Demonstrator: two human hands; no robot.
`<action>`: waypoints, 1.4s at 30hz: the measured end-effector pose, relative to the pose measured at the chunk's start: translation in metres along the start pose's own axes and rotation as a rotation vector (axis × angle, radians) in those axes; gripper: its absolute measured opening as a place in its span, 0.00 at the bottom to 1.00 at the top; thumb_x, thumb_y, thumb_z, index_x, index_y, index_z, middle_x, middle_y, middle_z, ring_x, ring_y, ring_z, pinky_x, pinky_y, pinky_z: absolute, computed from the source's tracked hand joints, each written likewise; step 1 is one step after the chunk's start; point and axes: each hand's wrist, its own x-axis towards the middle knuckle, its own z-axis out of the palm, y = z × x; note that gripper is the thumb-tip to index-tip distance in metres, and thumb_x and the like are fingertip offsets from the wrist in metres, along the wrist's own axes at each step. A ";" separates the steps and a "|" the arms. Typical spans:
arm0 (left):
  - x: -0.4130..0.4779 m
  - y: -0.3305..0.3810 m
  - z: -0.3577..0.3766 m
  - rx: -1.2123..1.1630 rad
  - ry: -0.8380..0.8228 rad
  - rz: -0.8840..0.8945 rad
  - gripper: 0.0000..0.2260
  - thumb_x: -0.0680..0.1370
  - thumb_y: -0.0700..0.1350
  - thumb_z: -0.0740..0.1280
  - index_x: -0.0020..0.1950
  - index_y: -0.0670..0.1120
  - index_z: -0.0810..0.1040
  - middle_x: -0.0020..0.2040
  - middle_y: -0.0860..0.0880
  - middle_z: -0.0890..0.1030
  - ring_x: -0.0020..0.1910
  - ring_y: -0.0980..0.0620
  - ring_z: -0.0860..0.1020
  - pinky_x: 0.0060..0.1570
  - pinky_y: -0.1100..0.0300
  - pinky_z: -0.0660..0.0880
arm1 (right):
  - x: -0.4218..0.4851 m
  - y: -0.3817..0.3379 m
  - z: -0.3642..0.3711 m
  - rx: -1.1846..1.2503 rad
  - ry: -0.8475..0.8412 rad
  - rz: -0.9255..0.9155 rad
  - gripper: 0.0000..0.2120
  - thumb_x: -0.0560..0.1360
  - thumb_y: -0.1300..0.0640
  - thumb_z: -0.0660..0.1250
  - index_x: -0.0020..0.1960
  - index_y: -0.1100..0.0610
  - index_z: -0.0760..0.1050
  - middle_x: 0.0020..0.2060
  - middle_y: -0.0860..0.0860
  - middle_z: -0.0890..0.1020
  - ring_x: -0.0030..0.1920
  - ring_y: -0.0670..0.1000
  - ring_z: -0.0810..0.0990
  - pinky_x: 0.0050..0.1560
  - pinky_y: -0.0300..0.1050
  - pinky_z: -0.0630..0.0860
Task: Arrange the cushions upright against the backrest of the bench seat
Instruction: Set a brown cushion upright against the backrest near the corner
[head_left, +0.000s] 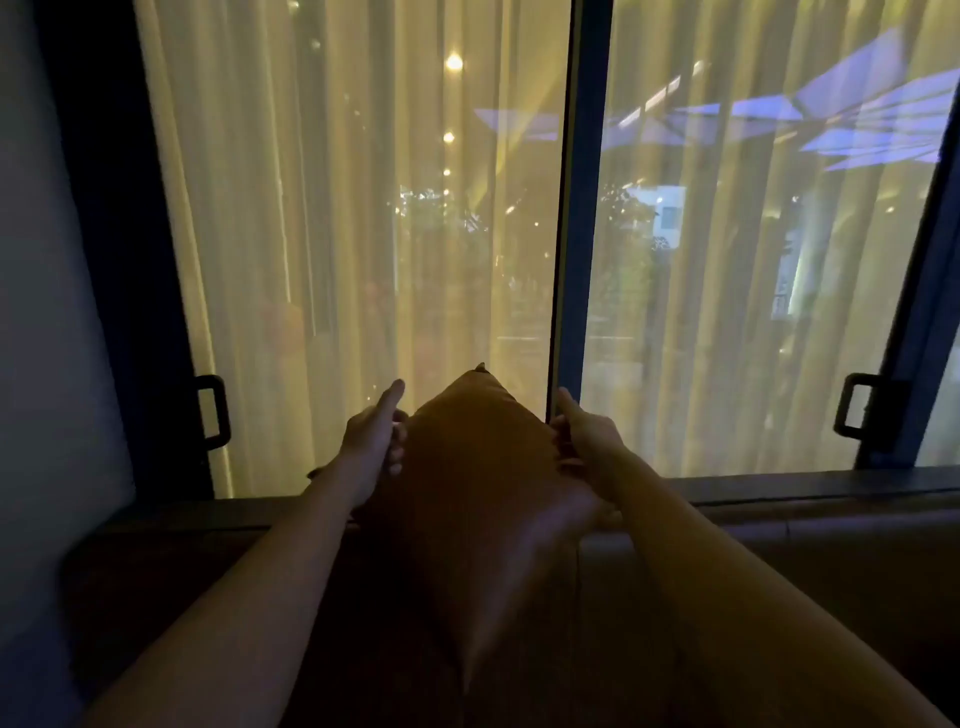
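A brown cushion (478, 467) is held up in front of me, one corner pointing up against the window. My left hand (375, 441) grips its left edge with the thumb raised. My right hand (584, 434) grips its right edge. The cushion's lower part hangs down in shadow over the dark bench seat (571, 649). Behind it runs the low brown backrest (810, 545) of the bench, below the window sill. No other cushion shows in this dim view.
A large window with a dark centre frame (576, 208) and sheer yellow curtains (332, 234) fills the view. Black handles sit at the left (215, 413) and right (857, 405). A grey wall (47, 312) bounds the left side.
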 end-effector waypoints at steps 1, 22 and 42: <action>0.002 -0.006 0.003 0.029 0.031 0.009 0.19 0.78 0.61 0.59 0.48 0.45 0.75 0.38 0.47 0.72 0.32 0.52 0.69 0.31 0.58 0.66 | 0.004 0.009 0.002 0.004 0.024 0.027 0.21 0.78 0.42 0.60 0.49 0.61 0.77 0.40 0.56 0.77 0.37 0.51 0.74 0.42 0.45 0.73; 0.079 -0.169 0.006 -0.193 0.153 -0.532 0.71 0.46 0.59 0.83 0.76 0.62 0.39 0.76 0.45 0.61 0.73 0.35 0.62 0.60 0.24 0.63 | 0.089 0.170 0.039 0.322 0.349 0.535 0.66 0.57 0.46 0.81 0.78 0.47 0.36 0.77 0.60 0.55 0.75 0.69 0.56 0.65 0.80 0.55; -0.031 -0.183 -0.010 -0.369 0.320 -0.419 0.54 0.60 0.52 0.81 0.78 0.54 0.53 0.75 0.46 0.64 0.74 0.39 0.62 0.70 0.34 0.60 | -0.046 0.160 0.034 0.299 0.521 0.185 0.58 0.58 0.53 0.83 0.78 0.54 0.52 0.72 0.55 0.69 0.71 0.58 0.68 0.71 0.58 0.66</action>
